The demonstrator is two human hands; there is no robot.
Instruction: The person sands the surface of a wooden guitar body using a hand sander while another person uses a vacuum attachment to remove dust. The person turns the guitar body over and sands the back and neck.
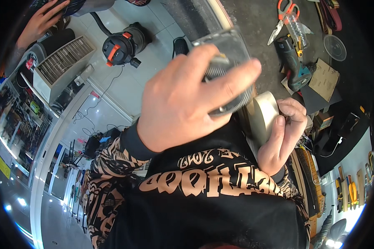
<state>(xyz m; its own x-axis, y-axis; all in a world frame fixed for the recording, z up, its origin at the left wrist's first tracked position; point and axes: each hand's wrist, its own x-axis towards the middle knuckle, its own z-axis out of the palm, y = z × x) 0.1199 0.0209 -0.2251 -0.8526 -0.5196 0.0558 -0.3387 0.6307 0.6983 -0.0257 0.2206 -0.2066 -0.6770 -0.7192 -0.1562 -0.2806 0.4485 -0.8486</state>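
My left hand [183, 97] is raised at the centre, its fingers closed around a clear, smoky plastic piece [232, 41] with a dark ribbed part below. My index and middle fingers lie across its face, hiding much of it, so its exact kind cannot be told. A small yellowish bit shows by the index fingertip. To the right, my right hand [284, 133] holds a cream roll of tape [265, 112] at the bench edge, thumb against its side and fingers curled.
On the dark bench [257, 20] lie orange-handled scissors [283, 18], a teal cordless drill [295, 66], sandpaper [323, 81] and a clear round lid [335, 47]. A black and orange vacuum [122, 45] stands on the floor. Another person's hand [39, 23] shows at upper left.
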